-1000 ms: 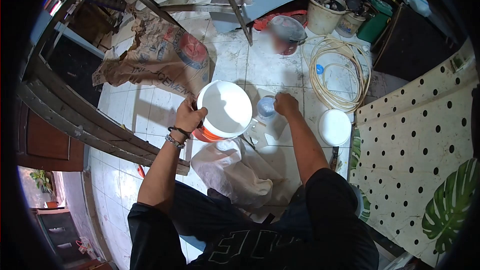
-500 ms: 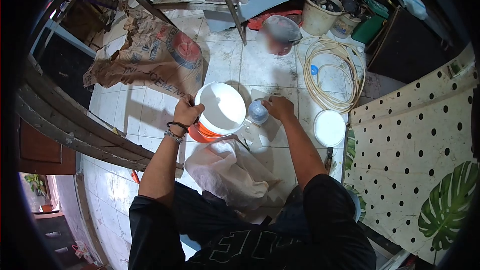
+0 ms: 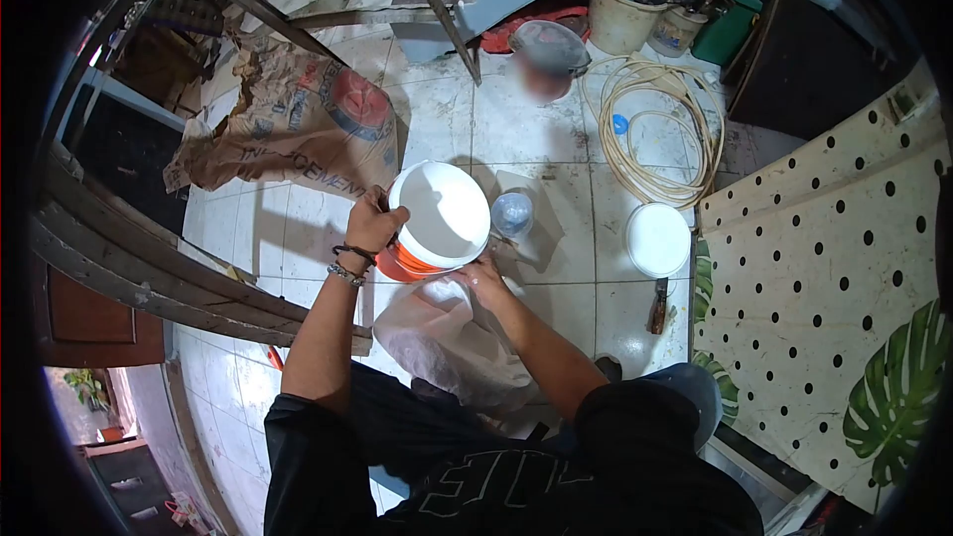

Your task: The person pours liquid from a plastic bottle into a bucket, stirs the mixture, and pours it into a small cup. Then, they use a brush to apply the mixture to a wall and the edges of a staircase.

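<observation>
A white bucket (image 3: 437,201) with orange on its lower outside stands tilted in front of me, its inside showing white. My left hand (image 3: 374,225) is closed on its left rim, thumb over the edge. Below the right side of the same bucket, my right hand (image 3: 483,281) touches the outer wall, its fingers partly hidden. A clear plastic cup (image 3: 512,214) sits on the tiles just right of the bucket. Between the bucket and my legs lies a whitish plastic sack (image 3: 447,342).
A torn paper cement bag (image 3: 298,129) lies at left. On the right are a coiled hose (image 3: 620,144), a round white lid (image 3: 659,240) and a wooden-handled tool (image 3: 659,310). Filled buckets (image 3: 623,20) stand at the back. A wooden beam (image 3: 199,278) curves along the left.
My right hand has let go of the clear cup and moved left and down to the bucket's lower right side. My left hand stays on the rim.
</observation>
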Demonstrator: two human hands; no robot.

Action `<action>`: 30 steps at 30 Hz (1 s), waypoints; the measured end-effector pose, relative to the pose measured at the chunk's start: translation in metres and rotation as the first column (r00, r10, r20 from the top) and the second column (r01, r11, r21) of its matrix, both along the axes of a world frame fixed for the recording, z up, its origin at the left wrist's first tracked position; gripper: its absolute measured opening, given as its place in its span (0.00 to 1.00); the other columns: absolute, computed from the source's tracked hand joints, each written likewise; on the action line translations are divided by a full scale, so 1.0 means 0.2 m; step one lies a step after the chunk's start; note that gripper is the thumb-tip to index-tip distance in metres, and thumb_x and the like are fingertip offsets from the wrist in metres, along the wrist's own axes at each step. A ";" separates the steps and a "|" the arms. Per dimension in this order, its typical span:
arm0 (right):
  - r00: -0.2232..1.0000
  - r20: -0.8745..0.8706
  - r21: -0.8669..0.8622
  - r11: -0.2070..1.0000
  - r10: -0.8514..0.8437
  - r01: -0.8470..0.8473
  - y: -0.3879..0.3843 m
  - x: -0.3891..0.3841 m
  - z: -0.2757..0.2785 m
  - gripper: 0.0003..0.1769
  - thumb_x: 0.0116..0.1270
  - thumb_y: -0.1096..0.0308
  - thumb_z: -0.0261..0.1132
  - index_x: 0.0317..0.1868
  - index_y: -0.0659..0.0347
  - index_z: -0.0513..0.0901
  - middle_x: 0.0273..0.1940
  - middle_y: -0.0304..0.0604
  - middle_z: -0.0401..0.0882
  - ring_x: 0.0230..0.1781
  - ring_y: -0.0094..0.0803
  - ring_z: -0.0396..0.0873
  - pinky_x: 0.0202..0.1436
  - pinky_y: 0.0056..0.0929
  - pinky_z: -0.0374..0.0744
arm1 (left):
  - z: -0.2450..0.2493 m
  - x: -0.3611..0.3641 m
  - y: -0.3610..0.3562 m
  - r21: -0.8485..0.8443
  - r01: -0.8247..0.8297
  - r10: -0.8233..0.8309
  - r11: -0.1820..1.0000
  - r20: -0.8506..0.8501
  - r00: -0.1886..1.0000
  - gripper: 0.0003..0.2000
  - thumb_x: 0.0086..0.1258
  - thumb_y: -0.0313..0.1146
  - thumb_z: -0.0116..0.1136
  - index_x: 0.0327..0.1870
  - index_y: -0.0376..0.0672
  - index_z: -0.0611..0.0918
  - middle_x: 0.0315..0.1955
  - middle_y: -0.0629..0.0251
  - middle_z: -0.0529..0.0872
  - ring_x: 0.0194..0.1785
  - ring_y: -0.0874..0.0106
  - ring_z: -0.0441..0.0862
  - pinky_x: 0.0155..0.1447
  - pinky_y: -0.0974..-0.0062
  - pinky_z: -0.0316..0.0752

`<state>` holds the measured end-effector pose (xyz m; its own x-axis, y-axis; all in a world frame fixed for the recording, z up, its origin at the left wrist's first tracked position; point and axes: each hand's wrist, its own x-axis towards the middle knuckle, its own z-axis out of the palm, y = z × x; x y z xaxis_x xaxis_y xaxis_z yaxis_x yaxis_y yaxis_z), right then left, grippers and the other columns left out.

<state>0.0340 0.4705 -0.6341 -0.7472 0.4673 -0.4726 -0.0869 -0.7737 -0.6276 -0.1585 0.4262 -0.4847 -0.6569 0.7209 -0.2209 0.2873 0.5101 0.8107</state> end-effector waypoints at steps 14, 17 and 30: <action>0.863 -0.488 -0.278 0.961 -0.134 -0.008 0.02 0.11 -0.31 0.31 0.64 0.77 0.61 0.66 0.65 0.62 0.62 0.52 0.71 0.63 0.47 0.74 0.66 0.57 0.74 | 0.11 0.20 0.20 -0.067 0.124 -0.136 0.990 -0.243 0.960 0.15 0.49 0.38 0.66 0.27 0.35 0.76 0.20 0.54 0.80 0.26 0.64 0.80 0.34 0.67 0.74; 0.912 -0.406 -0.189 0.982 -0.064 -0.015 0.07 0.12 -0.20 0.31 0.64 0.75 0.61 0.66 0.66 0.62 0.62 0.53 0.71 0.62 0.48 0.74 0.66 0.57 0.74 | 0.12 0.23 0.23 -0.108 0.120 -0.145 0.987 -0.263 0.954 0.16 0.49 0.38 0.66 0.28 0.35 0.76 0.20 0.55 0.80 0.27 0.63 0.80 0.35 0.67 0.75; 0.928 -0.365 -0.238 0.971 -0.081 -0.009 0.09 0.14 -0.19 0.33 0.60 0.78 0.61 0.67 0.65 0.61 0.62 0.53 0.72 0.63 0.49 0.73 0.67 0.58 0.72 | 0.09 0.28 0.31 -0.152 0.177 -0.218 0.973 -0.326 0.920 0.17 0.49 0.40 0.68 0.30 0.35 0.77 0.22 0.53 0.82 0.28 0.59 0.82 0.35 0.64 0.75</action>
<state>0.0614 0.4879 -0.6726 -0.8736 0.4086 -0.2643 -0.3084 -0.8850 -0.3487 -0.1017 0.4888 -0.4665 -0.5542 0.8262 -0.1012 0.6384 0.4999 0.5853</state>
